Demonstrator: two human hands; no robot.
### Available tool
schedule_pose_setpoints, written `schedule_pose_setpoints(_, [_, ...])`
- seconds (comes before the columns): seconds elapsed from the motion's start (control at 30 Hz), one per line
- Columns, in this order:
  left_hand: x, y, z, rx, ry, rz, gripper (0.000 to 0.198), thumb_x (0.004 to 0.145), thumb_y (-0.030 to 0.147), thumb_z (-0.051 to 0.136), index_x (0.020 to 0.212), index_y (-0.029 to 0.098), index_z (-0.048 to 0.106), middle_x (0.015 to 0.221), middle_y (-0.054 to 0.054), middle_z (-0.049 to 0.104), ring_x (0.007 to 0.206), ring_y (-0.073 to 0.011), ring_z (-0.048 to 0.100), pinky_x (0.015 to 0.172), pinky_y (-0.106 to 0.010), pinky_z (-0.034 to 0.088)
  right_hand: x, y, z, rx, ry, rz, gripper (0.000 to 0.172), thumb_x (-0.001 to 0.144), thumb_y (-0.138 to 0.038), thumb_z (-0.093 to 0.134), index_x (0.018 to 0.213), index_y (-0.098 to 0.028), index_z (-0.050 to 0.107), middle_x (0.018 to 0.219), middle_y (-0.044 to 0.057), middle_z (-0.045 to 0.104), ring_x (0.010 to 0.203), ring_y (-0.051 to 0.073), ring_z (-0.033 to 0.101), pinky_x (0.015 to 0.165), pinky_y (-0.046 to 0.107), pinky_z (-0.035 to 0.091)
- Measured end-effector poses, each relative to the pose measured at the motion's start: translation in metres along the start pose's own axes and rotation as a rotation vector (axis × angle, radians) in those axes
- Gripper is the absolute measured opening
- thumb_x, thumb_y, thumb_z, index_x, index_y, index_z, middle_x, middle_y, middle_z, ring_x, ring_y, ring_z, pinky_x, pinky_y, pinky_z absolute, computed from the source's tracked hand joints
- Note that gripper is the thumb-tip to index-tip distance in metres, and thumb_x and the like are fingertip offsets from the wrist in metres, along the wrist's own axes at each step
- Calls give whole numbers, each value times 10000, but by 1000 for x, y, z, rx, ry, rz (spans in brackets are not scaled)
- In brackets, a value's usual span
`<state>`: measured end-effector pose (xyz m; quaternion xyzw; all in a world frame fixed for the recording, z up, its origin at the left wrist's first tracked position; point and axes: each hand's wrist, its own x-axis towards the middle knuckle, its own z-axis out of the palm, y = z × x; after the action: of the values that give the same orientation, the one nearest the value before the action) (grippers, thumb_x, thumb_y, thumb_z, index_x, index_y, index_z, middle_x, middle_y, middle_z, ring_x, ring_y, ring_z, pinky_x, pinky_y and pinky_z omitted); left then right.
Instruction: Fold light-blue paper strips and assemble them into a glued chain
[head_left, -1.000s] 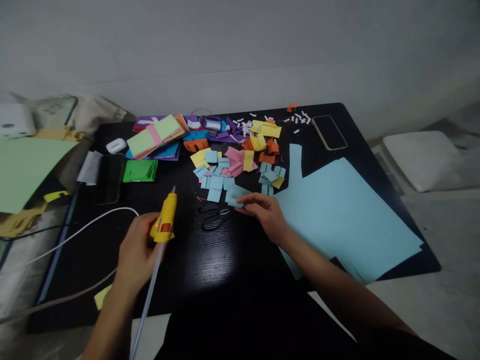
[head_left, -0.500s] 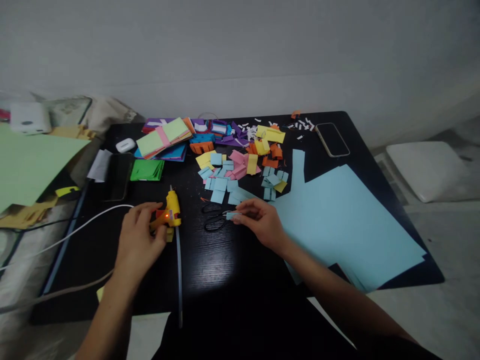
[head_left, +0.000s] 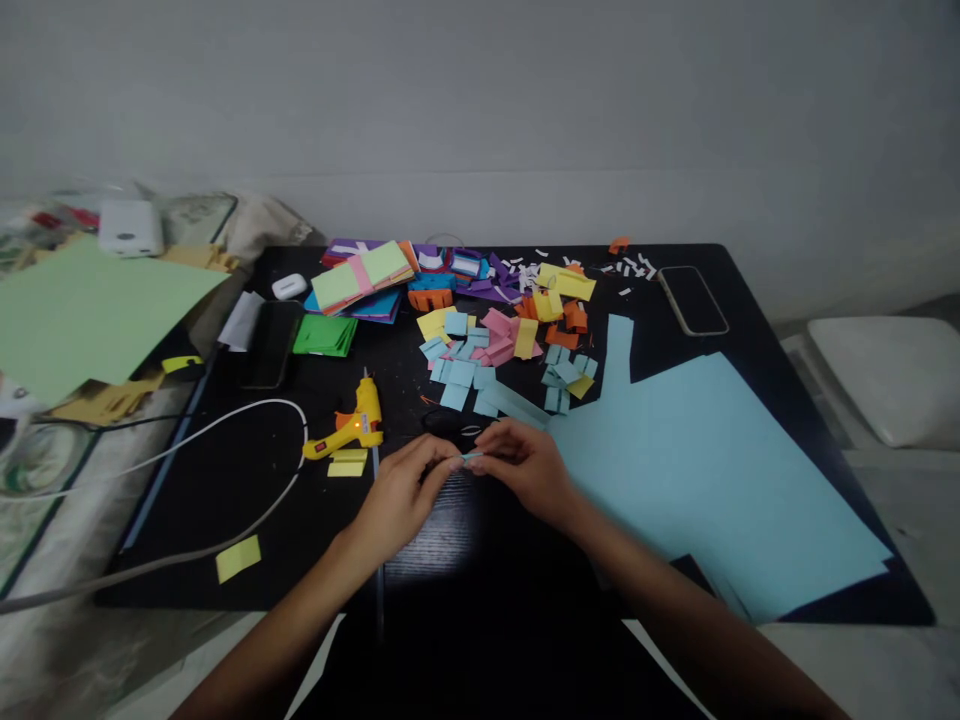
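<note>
A small light-blue paper piece (head_left: 472, 456) is pinched between my two hands, mostly covered by the fingertips. My left hand (head_left: 409, 490) holds its left end, and my right hand (head_left: 525, 468) grips the right end. Just behind the hands lie black-handled scissors (head_left: 442, 420), partly hidden. To the left, a yellow hot glue gun (head_left: 360, 418) rests on the black table with its small light lit. Beside its handle is a folded yellow paper piece (head_left: 347, 463). Folded light-blue paper pieces (head_left: 459, 375) are heaped beyond the scissors.
Large light-blue sheets (head_left: 712, 480) cover the table's right side. A phone (head_left: 693, 300) lies at the back right, another phone (head_left: 271, 345) at the left. Stacked coloured strips (head_left: 364, 275) and green papers (head_left: 325, 335) sit at the back left. A white cable (head_left: 300, 480) loops across the left.
My left hand has let go of the glue gun and moved right to meet my right hand at the light-blue paper piece. The glue gun now rests on the table. The view has shifted slightly.
</note>
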<state>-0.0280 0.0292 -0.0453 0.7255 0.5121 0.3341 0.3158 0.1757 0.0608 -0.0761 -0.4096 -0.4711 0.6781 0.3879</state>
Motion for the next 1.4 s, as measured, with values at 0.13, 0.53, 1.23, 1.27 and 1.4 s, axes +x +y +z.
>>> schedule_pose_setpoints(0.13, [-1, 3, 5, 68, 93, 94, 98, 1044, 166, 587, 988, 191, 664, 881, -9, 709, 800, -143, 701, 749, -259, 566, 2, 2, 2, -44, 72, -33, 311, 764, -418, 914, 921, -224, 728, 862, 18, 778, 848, 197, 776, 843, 359, 650])
schedule_pose_setpoints(0.53, [-9, 1, 21, 296, 145, 305, 208, 1010, 164, 653, 1212, 212, 659, 1214, -112, 707, 1111, -245, 712, 964, -430, 625, 1, -1, 0, 166, 28, 137, 313, 766, -398, 909, 1011, -241, 793, 949, 19, 805, 895, 191, 774, 873, 361, 660])
schedule_pose_setpoints(1.23, [-8, 0, 12, 139, 36, 124, 314, 1024, 230, 639, 1332, 244, 581, 1235, -104, 680, 1161, -251, 688, 987, -448, 600, 0, 1, 3, 134, 25, 120, 387, 727, -380, 930, 1050, -229, 779, 973, 39, 810, 923, 220, 803, 886, 397, 680])
schedule_pose_setpoints(1.27, [-9, 1, 10, 136, 24, 116, 323, 1027, 235, 634, 1345, 246, 580, 1250, -105, 680, 1172, -252, 685, 985, -445, 600, 0, 1, 2, 151, 25, 131, 373, 734, -382, 926, 1033, -228, 765, 963, 34, 805, 908, 220, 805, 862, 394, 688])
schedule_pose_setpoints(1.4, [-13, -5, -8, 215, 44, 62, 347, 1027, 264, 623, 1372, 248, 585, 1302, -103, 679, 1207, -264, 673, 1015, -453, 583, 1, -1, 1, 213, 39, 151, 367, 717, -391, 940, 940, -216, 707, 914, 17, 787, 877, 229, 814, 858, 410, 696])
